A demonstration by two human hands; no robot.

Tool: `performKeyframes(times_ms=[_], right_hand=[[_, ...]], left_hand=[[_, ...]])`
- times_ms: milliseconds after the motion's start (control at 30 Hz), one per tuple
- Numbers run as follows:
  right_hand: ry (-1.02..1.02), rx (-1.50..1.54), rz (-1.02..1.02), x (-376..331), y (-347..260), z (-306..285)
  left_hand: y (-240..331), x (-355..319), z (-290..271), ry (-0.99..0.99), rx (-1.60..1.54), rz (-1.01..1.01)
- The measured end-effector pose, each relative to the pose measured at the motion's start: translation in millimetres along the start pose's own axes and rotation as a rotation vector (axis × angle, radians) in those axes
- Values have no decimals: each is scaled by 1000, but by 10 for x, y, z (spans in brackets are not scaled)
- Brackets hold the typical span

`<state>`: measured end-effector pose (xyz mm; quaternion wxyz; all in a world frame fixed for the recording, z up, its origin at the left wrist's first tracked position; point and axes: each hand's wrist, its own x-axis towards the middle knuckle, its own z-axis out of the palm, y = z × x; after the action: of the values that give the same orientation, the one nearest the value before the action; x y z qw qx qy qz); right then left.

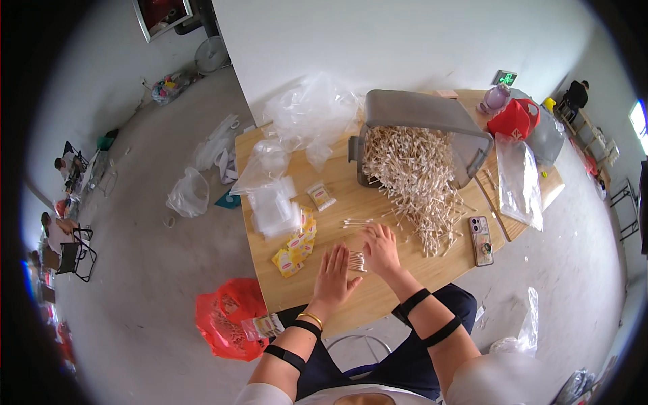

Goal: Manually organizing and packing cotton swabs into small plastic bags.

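Observation:
Flat on the wooden table, my left hand [333, 275] has its fingers stretched out, its thumb side next to a small bundle of cotton swabs [357, 261]. My right hand [382, 251] is on the other side of that bundle, fingers loosely bent and slightly apart; its thumb is partly hidden, and I see nothing held in it. Beyond the hands lies a short row of loose swabs [356, 223]. A large heap of cotton swabs [413, 162] spills toward me from a tipped grey plastic bin [422, 108].
Yellow and white cards [289, 262], clear bags [273, 209] and a filled packet [320, 196] lie on the table's left. A phone [481, 241] rests at its right edge. Below the left edge hangs a red bag [229, 317], beside a packet of swabs [264, 327].

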<state>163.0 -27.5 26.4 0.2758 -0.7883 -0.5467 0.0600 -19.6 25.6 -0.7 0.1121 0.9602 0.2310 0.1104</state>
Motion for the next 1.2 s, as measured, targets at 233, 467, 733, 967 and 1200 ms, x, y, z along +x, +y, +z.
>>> performKeyframes(times_ms=[233,467,733,967,1200], right_hand=[[66,-104,-26,243,114,-4],[-91,-62,-74,-20,-39,-40],[-18,111,-48,-396,-70,-208],[171,213,120,-740,-16,-201],[218,125,109,-830,-2,-83]], left_hand=[[204,-117,54,-27,54,-53],[340,-268,-3,-23,55,-106],[354,-262,-75,-55,63,-93],[385,-67,-107,-182,155,-102],[369,-8,-54,-153,191,-146]])
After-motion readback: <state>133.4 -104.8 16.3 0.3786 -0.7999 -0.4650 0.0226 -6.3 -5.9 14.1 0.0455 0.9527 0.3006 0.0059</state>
